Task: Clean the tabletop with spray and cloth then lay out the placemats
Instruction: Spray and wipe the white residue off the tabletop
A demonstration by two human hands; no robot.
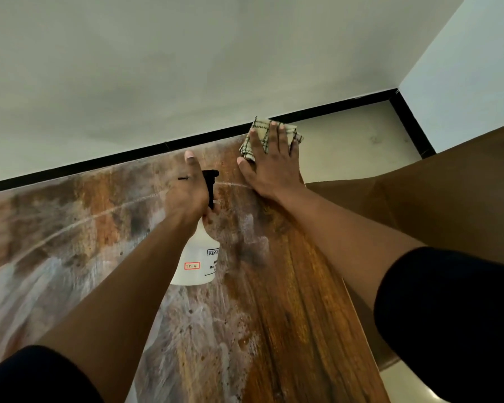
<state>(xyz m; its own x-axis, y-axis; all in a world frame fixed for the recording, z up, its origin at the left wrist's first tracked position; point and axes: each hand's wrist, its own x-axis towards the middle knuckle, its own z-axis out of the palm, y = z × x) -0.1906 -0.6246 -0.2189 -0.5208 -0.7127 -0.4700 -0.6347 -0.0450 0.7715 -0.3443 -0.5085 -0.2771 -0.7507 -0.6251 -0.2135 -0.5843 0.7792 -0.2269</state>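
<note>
The wooden tabletop (pixel 288 315) fills the lower half, smeared with whitish streaks on its left and middle. My left hand (pixel 188 193) grips the neck of a white spray bottle (pixel 200 260) with a black trigger head, held above the table, index finger stretched forward. My right hand (pixel 269 164) lies flat, fingers spread, pressing a folded cream cloth with a dark check pattern (pixel 261 132) onto the table's far right corner. No placemats are in view.
A white wall (pixel 186 68) with a black skirting strip (pixel 128 155) runs right behind the table's far edge. To the right, a brown surface (pixel 448 184) sits lower than the table, with pale floor (pixel 355 141) beyond.
</note>
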